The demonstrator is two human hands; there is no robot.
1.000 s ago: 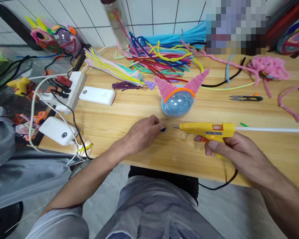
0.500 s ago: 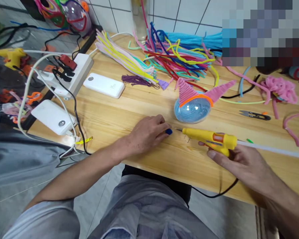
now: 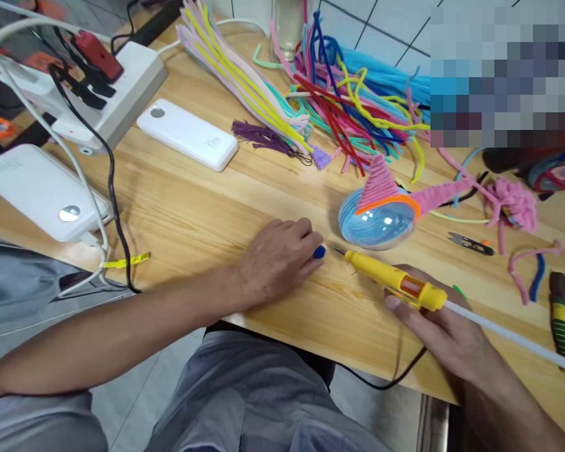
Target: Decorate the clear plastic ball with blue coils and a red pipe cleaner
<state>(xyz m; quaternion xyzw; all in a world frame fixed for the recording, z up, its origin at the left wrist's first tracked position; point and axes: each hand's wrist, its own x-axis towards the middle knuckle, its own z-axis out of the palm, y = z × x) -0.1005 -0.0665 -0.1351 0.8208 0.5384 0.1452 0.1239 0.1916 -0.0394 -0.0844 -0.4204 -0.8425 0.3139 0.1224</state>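
Note:
My left hand (image 3: pixel 282 258) rests on the wooden table with its fingers closed on a small blue piece (image 3: pixel 319 252), mostly hidden by the fingertips. My right hand (image 3: pixel 433 326) grips a yellow hot glue gun (image 3: pixel 390 276), a long white glue stick (image 3: pixel 508 329) trailing from its rear. The metal nozzle points left at the blue piece, a short gap away. Just beyond the gun lies a clear oval shell (image 3: pixel 379 221) lined with light blue pipe cleaner, edged by an orange band and two pink pointed ears (image 3: pixel 377 183).
Bundled pipe cleaners (image 3: pixel 348 100) lie along the back. Two white power banks (image 3: pixel 188 135) and a power strip (image 3: pixel 117 94) with cables occupy the left. On the right are thread snips (image 3: pixel 471 243), a pink pipe-cleaner clump (image 3: pixel 513 204) and green-yellow pliers (image 3: pixel 564 320).
The view has shifted, bringing the pliers into sight at right. The glue gun has tilted, its rear end lower, with the nozzle still near the blue piece. My left hand keeps its pinch.

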